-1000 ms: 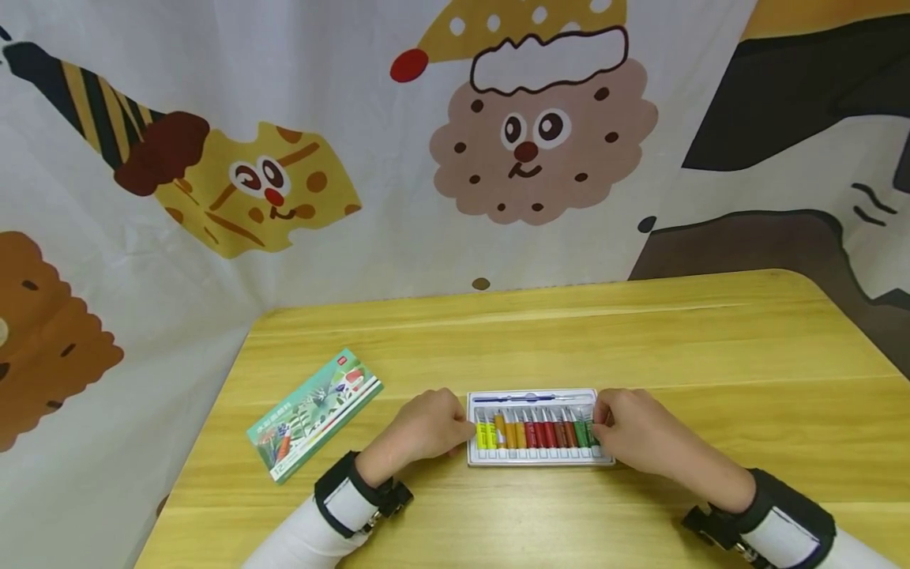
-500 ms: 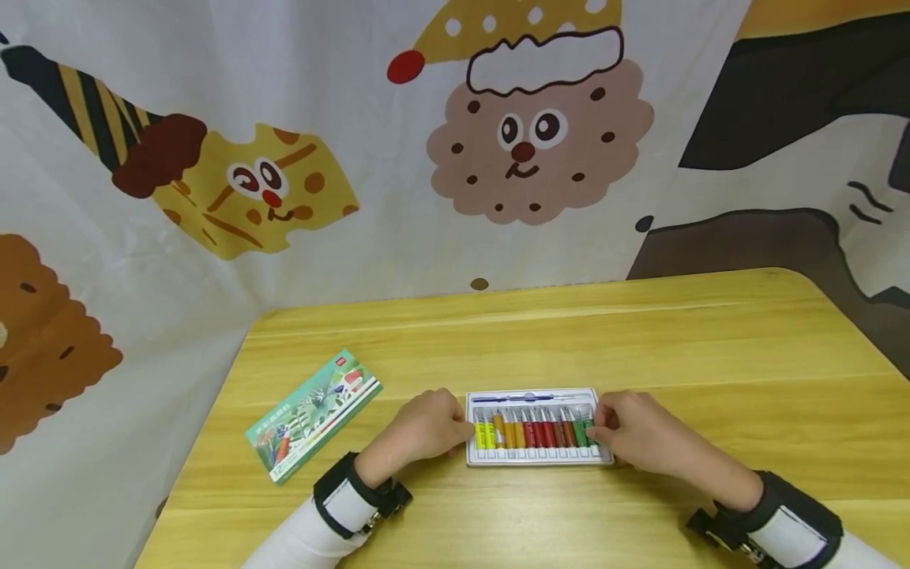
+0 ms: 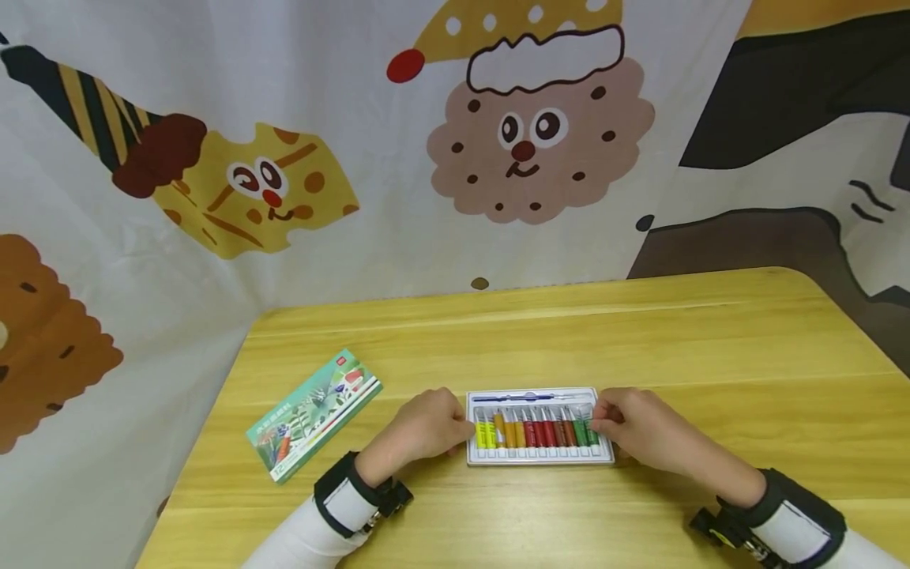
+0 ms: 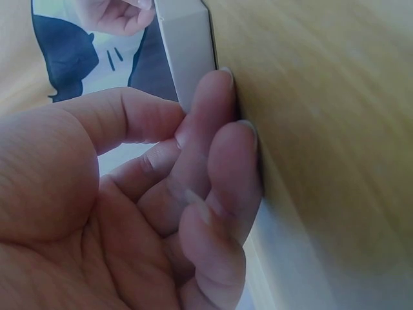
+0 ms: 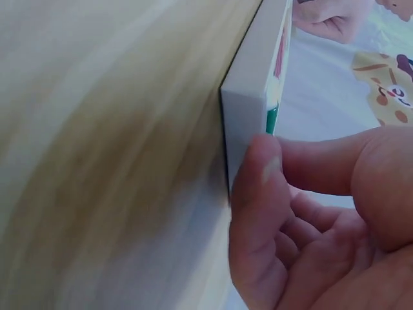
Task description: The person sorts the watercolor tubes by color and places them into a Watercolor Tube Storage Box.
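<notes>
A shallow white tray point(image 3: 540, 458) lies flat on the table, filled with a row of paint tubes point(image 3: 540, 433) running from yellow through red and brown to green. A thin blue paintbrush point(image 3: 522, 398) lies in its top slot. My left hand point(image 3: 432, 423) pinches the tray's left side between thumb and fingers. In the left wrist view, the other fingertips of that hand rest along the table. At the opposite end, my right hand point(image 3: 643, 431) pinches the tray's right side, its thumb beside a green tube point(image 5: 272, 120) and its index finger against the outer wall.
A green printed paint box point(image 3: 315, 416) lies slanted on the table to the left. The wooden table point(image 3: 540, 340) reaches back to a curtain point(image 3: 398, 158) printed with cartoon biscuits and cheese. Dark bands with small cameras circle both wrists.
My right thumb reaches in over the green tubes half a second ago, then draws back slightly to the tray's right edge. The left hand, the tray and the box stay in place.
</notes>
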`<state>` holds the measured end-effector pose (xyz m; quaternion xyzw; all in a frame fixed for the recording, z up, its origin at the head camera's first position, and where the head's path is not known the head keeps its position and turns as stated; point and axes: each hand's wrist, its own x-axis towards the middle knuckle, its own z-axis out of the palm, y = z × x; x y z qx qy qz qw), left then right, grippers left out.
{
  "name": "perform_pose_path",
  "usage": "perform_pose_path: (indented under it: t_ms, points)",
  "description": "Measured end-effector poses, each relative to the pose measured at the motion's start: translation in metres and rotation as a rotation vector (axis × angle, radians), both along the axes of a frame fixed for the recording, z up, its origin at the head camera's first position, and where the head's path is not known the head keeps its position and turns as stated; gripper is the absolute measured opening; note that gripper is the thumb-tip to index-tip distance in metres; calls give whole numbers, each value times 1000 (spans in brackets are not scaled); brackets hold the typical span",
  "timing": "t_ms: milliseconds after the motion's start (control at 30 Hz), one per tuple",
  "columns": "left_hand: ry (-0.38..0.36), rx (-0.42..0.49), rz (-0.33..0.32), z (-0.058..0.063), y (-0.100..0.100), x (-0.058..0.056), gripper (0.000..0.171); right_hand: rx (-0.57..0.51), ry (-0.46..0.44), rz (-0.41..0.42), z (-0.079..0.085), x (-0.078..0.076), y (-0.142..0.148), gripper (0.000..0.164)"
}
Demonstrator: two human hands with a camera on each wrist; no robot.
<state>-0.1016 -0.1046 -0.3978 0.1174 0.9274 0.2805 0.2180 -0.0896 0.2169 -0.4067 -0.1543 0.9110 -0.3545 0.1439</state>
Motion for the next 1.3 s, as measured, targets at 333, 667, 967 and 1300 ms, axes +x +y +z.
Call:
perform_pose_path:
  t_ms: [333, 667, 967, 1300]
  points:
    - [-6, -4, 0, -1, 1, -1, 35, 37, 79, -18, -1, -1, 2, 10]
    - [-8, -9, 12, -4, -2, 0, 34, -21, 56, 12, -5, -5, 1, 13]
    - [-5, -5, 6, -3, -1, 0, 34, 26, 58, 2, -1, -8, -5, 15]
    - [0, -1, 4, -2, 0, -1, 35, -14, -49, 35, 3, -10, 0, 18]
